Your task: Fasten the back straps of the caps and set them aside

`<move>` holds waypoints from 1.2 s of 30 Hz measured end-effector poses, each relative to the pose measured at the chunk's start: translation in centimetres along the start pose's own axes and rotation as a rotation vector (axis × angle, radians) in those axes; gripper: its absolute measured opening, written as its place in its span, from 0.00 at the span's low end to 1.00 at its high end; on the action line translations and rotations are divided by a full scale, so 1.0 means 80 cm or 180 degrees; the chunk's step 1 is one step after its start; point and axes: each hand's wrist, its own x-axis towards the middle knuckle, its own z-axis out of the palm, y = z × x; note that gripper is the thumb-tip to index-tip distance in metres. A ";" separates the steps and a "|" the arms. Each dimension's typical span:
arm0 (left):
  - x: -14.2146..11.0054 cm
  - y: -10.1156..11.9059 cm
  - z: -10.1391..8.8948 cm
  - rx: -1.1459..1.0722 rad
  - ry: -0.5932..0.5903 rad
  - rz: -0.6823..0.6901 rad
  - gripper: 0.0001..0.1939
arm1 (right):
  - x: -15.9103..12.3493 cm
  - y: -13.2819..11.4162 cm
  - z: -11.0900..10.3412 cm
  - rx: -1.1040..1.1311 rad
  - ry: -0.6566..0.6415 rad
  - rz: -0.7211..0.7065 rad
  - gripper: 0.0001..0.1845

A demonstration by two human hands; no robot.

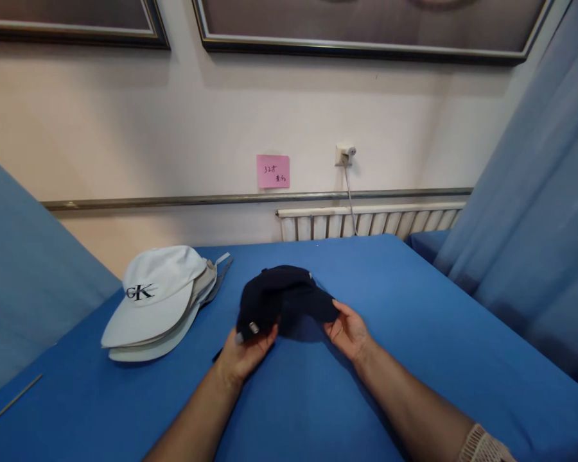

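A dark navy baseball cap (274, 289) is held between my two hands above the blue-covered surface (308, 398). My left hand (248, 353) is closed on the strap side of the cap, by a small metal buckle. With thumb and fingers, my right hand (347, 330) pinches the brim at its right end. To the left sits a stack of caps; the top one is a white cap (168, 282) with black letters on its front. Beneath it, the edges of other pale and grey caps (207, 285) show, mostly hidden.
A thin stick (12, 403) lies at the lower left. Blue curtains (534, 224) hang at both sides. Along the wall behind run a metal rail (197, 200), a radiator (380, 221) and a plugged socket (344, 156) with a cord. A pink note (273, 171) is stuck above the rail.
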 end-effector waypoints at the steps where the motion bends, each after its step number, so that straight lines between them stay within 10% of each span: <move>1: 0.001 -0.011 0.008 0.0282 0.0014 -0.0046 0.14 | -0.001 -0.001 0.002 0.0022 -0.0028 -0.0095 0.10; 7: -0.010 -0.078 0.032 0.1395 -0.0298 -0.0020 0.15 | -0.016 0.005 0.014 0.0012 -0.0363 -0.0248 0.18; 16: -0.014 -0.095 0.053 0.1971 -0.0810 0.0342 0.25 | -0.022 0.010 0.023 0.0104 -0.0389 -0.0369 0.18; 22: -0.009 -0.097 0.062 0.1739 -0.0218 0.1209 0.17 | -0.043 0.044 0.020 -0.0461 -0.0494 0.0450 0.18; 26: -0.022 -0.027 0.077 0.1840 -0.0100 0.1642 0.17 | -0.050 0.044 0.015 -0.1032 -0.0614 0.0785 0.18; 30: -0.049 0.107 0.101 0.1784 -0.0120 0.2539 0.14 | -0.049 0.039 0.012 -0.1229 -0.0592 0.0849 0.16; 36: -0.085 0.264 0.061 0.1432 0.1264 0.2595 0.06 | -0.050 0.044 0.011 -0.1474 -0.0588 0.0872 0.16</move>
